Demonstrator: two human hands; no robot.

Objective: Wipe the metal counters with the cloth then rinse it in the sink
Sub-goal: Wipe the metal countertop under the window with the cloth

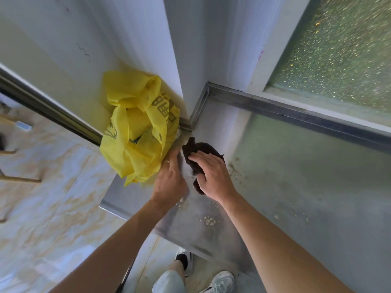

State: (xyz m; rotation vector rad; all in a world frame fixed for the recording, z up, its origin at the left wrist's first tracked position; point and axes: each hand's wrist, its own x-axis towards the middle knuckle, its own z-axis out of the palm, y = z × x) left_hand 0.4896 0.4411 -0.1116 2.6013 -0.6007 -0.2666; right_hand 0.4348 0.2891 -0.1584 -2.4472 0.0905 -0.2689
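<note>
Head view, item one — where is the cloth?
— Dark cloth [195, 157] lies on the metal table [296, 187], near the inner corner by the white wall [148, 39]. Right hand [213, 176] rests on it, fingers [198, 158] laid flat across the top, thumb tucked round its near edge.
— Left hand?
— Left hand [169, 185] touches the yellow plastic bag [137, 132], which sits on the table against the wall; fingers extended, ring visible. Whether they pinch the bag, I cannot tell.
— Surface condition?
— Pale crumbs [209, 220] scattered near both wrists. Frosted window [338, 49] behind the raised rim.
</note>
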